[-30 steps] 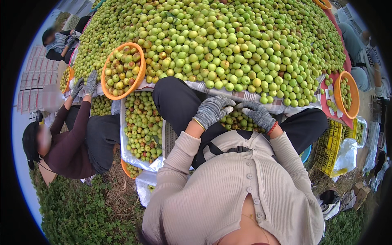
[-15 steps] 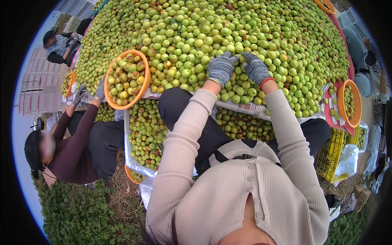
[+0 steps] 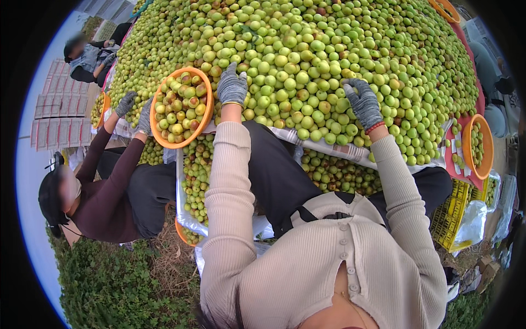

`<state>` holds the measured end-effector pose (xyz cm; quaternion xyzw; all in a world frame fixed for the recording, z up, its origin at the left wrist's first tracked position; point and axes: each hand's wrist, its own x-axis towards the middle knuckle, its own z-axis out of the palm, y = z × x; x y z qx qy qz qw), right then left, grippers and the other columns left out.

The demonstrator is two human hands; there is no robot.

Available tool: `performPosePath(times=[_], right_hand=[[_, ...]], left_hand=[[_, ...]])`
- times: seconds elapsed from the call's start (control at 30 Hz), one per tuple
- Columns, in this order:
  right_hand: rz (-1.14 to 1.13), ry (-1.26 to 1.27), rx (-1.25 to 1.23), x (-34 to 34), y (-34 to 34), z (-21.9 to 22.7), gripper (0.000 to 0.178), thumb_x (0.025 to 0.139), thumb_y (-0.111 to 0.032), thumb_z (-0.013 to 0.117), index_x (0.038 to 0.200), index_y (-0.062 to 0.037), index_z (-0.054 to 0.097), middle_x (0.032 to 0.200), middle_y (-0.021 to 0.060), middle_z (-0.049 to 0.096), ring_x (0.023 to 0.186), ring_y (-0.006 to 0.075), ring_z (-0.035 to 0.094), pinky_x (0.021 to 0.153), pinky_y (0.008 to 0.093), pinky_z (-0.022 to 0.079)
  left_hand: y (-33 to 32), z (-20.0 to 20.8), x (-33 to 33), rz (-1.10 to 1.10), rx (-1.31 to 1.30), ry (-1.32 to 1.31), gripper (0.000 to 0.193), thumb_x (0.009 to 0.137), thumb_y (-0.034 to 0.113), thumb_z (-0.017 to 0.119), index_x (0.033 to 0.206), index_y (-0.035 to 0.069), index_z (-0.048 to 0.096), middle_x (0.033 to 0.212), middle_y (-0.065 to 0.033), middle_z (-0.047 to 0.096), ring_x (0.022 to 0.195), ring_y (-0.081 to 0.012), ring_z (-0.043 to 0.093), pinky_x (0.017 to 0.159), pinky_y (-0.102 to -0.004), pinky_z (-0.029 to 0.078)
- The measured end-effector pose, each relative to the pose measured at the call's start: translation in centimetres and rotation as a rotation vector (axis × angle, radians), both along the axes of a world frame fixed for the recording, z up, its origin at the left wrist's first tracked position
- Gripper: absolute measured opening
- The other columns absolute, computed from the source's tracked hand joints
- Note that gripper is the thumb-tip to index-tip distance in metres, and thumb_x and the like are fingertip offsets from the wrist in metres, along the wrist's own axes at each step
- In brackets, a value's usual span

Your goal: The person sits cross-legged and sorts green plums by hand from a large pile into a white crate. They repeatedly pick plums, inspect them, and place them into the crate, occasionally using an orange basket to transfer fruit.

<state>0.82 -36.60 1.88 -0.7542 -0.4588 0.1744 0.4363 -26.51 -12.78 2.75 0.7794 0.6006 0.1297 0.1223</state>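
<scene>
A wide heap of small round green fruit [image 3: 307, 66], which look like jujubes, some blushed brown, spreads before me. My left hand [image 3: 232, 86], in a grey knit glove, is over the heap's near left part, beside an orange basket [image 3: 209, 112] of browner fruit. Its fingers point up and apart, and I see nothing held in them. Farther right, my right hand [image 3: 365, 105], gloved alike, lies over the fruit with thumb and bent fingers apart; no fruit shows in its grasp.
Below the heap's edge stands a white-lined crate [image 3: 181, 189] of fruit. Another orange basket [image 3: 490, 148] and a yellow crate [image 3: 446, 219] are at right. A co-worker [image 3: 104, 214] sits at left, gloved hands by the heap; another person [image 3: 85, 57] sits farther back.
My hands, close together over the heap before, have parted. The left has moved left towards the orange basket; the right has shifted slightly right and nearer. The whole view has shifted a little.
</scene>
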Motion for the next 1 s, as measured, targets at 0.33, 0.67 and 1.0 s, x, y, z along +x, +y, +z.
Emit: performPosePath(times=[0.33, 0.67, 1.0], right_hand=[[0.002, 0.484, -0.135, -3.1, -12.5, -1.0, 0.02, 0.093, -0.012, 0.055, 0.105, -0.0031, 0.068, 0.094, 0.0061, 0.066, 0.082, 0.0133, 0.062, 0.078, 0.0282, 0.052], [-0.227, 0.093, -0.092, 6.1, -5.7, 1.5, 0.05, 0.085, -0.003, 0.06, 0.133, -0.0116, 0.053, 0.128, 0.0113, 0.056, 0.109, 0.0208, 0.06, 0.092, 0.0304, 0.049], [-0.248, -0.112, -0.206, 14.2, 5.5, 3.0, 0.034, 0.086, -0.01, 0.06, 0.119, -0.0113, 0.065, 0.116, 0.0137, 0.066, 0.102, 0.0276, 0.065, 0.093, 0.0361, 0.05]], left_hand=[[4.5, -1.0, 3.4, -0.142, -0.142, 0.012, 0.044, 0.082, 0.037, 0.069, 0.116, 0.01, 0.059, 0.11, -0.0168, 0.066, 0.102, -0.0325, 0.063, 0.09, -0.0418, 0.049], [-7.3, 1.1, 9.3, -0.226, -0.561, -1.047, 0.02, 0.094, 0.023, 0.061, 0.087, 0.005, 0.066, 0.07, 0.0007, 0.062, 0.057, -0.0043, 0.05, 0.05, -0.0196, 0.04], [-10.5, 6.4, -3.0, -0.054, -0.358, -1.434, 0.04, 0.096, 0.041, 0.052, 0.073, 0.008, 0.055, 0.06, -0.0023, 0.054, 0.039, -0.0065, 0.037, 0.037, -0.0203, 0.024]])
